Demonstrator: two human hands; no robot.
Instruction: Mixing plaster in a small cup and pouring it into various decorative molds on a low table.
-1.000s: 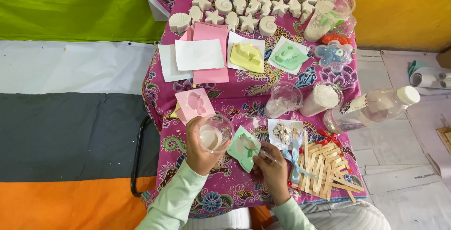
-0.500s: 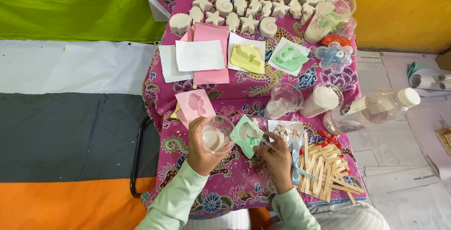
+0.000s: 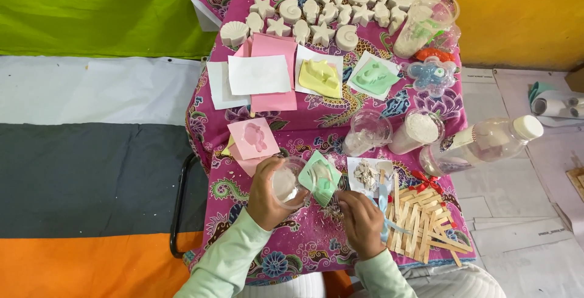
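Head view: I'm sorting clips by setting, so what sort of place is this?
Probably a craft table for plaster casting: rows of white cast shapes, coloured moulds such as the green mould by the left hand, and wooden sticks.

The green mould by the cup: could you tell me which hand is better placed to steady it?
Probably the right hand: it is already at the green mould, while the left hand holds the clear cup.

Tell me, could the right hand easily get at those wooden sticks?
Probably yes. The right hand sits just beside the wooden sticks, which lie loose on the cloth with nothing over them. It does seem to be touching the green mould, though.
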